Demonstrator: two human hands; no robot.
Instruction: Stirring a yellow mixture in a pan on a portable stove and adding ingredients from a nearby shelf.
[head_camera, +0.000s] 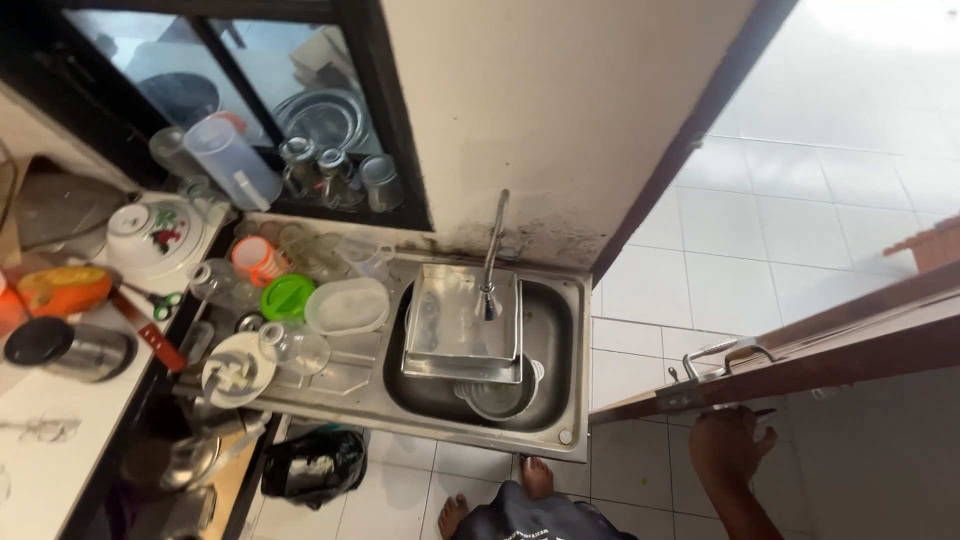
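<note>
White floor tiles (800, 230) fill the right side, and a wooden door (850, 350) swings across them, standing partly open. Right hand (730, 445) is at the door's lower edge, just under the metal handle (725, 352), fingers curled loosely around the edge; no tight grip on the handle itself, as far as I can see. Left hand is out of view.

Over at the steel sink (560, 300), nothing looks washed yet: a square metal tray (450, 325) sits stacked under the tap (493, 250), with a pot lid (495, 395) below it. Drainboard is crowded: a clear plastic tub (347, 305), a green lid (287, 296), an orange-striped cup (255, 258). On the bench (60, 440) at left, a white rice cooker (155, 235) with a red flower design and an orange packet (65, 288). A black bag (315, 465) slumps on the floor.
</note>
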